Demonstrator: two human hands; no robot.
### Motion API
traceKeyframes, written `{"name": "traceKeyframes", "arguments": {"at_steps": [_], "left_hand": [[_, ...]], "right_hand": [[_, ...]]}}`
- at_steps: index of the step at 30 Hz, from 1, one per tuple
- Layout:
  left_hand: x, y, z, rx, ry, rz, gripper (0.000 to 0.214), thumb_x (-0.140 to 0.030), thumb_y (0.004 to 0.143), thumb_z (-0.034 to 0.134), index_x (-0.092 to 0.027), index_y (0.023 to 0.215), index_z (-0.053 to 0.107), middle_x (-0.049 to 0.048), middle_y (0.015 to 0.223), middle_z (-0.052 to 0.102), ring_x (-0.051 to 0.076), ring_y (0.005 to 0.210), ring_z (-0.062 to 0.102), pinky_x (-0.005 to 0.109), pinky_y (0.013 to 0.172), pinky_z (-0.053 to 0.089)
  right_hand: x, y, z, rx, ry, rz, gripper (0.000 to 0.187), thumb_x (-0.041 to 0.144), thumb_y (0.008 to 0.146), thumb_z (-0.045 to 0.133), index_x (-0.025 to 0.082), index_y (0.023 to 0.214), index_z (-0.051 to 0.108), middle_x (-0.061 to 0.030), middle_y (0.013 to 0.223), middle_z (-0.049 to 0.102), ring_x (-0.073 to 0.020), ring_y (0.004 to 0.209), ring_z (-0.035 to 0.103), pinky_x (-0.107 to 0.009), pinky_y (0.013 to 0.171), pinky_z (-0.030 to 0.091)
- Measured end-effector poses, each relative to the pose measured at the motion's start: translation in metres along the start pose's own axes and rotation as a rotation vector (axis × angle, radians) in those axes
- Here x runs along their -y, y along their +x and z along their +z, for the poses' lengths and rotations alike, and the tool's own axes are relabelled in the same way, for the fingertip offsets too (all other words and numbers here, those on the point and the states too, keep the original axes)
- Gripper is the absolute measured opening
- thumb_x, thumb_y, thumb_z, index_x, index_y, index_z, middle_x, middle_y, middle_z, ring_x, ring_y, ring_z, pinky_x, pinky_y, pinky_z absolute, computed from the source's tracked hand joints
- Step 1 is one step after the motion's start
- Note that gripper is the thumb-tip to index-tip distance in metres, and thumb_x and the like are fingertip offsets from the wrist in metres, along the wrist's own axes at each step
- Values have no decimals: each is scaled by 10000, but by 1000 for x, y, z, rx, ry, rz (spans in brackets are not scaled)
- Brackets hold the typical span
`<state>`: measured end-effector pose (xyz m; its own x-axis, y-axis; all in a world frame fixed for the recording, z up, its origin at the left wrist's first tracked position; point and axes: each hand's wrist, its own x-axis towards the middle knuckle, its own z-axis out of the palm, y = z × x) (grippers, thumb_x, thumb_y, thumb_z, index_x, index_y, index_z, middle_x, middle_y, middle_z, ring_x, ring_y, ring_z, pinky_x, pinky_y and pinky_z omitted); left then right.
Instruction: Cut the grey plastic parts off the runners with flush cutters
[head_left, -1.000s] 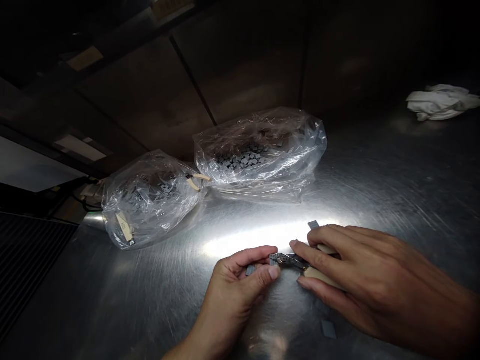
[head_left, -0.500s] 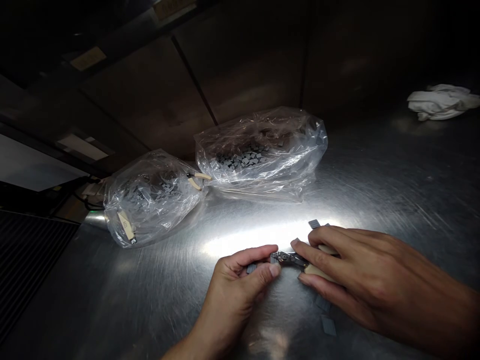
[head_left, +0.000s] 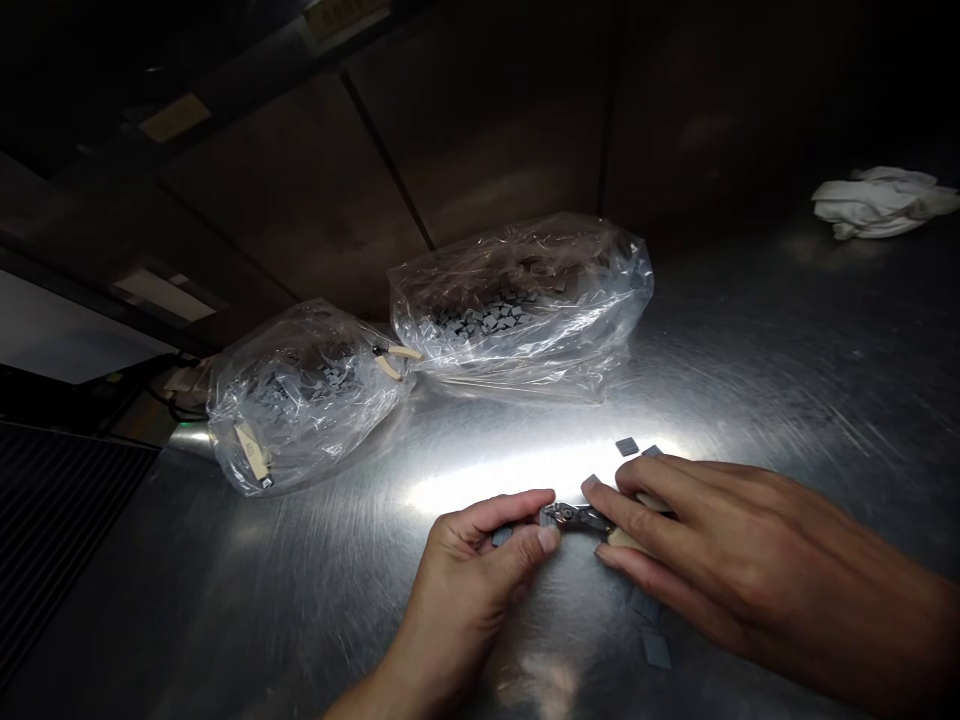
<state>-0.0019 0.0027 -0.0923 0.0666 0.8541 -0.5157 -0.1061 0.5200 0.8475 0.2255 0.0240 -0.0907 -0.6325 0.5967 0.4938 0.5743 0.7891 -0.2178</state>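
Left hand [head_left: 480,570] pinching gray tile [head_left: 502,536] between thumb and fingers; right hand [head_left: 720,560] closed around cream-handled cutters [head_left: 576,516], tips at tile. I see loose tiles [head_left: 656,648] on steel table [head_left: 262,570], tile-filled plastic bags [head_left: 517,300] beyond.

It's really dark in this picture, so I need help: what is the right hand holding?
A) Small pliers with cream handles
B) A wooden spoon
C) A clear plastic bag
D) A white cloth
A. The right hand is wrapped around the cream handles of the small pliers, and their metal head reaches toward the left hand, which pinches a grey tile.
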Motion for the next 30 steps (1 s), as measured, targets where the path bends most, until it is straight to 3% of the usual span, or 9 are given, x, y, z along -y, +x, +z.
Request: {"name": "traceKeyframes", "arguments": {"at_steps": [10, 17, 25, 30], "left_hand": [[1, -1, -2, 32, -24, 16, 340, -311, 748, 906, -231, 1068, 822, 5, 849, 709, 27, 563, 459, 181, 530, 331], [0, 0, -1, 21, -32, 12, 338, -302, 724, 922, -237, 1041, 826, -24, 771, 659, 24, 550, 463, 177, 523, 326], [-2, -2, 2, 5, -24, -14, 326, -304, 693, 940, -227, 994, 842, -43, 656, 617, 35, 537, 430, 182, 517, 329], [-7, -3, 5, 12, 10, -23, 308, -312, 680, 941, -223, 961, 850, -49, 603, 583, 53, 543, 421, 194, 528, 350]], "right_hand": [[-8, -1, -8, -23, 22, 19, 245, 268, 1047, 506, 145, 1221, 627, -102, 1026, 668, -200, 768, 668, -299, 515, 456], [-7, -1, -8, 13, 76, -2, 101, 239, 991, 555, 182, 1034, 626, -91, 1000, 659, -216, 796, 650, -328, 590, 480], [-5, -1, -5, 21, 73, -9, 77, 250, 1002, 550, 196, 1045, 585, -83, 1002, 652, -242, 852, 656, -363, 637, 500], [-4, -2, -9, 21, 60, -10, 214, 247, 1009, 528, 175, 1187, 623, -90, 1026, 673, -240, 862, 673, -356, 655, 510]]}}
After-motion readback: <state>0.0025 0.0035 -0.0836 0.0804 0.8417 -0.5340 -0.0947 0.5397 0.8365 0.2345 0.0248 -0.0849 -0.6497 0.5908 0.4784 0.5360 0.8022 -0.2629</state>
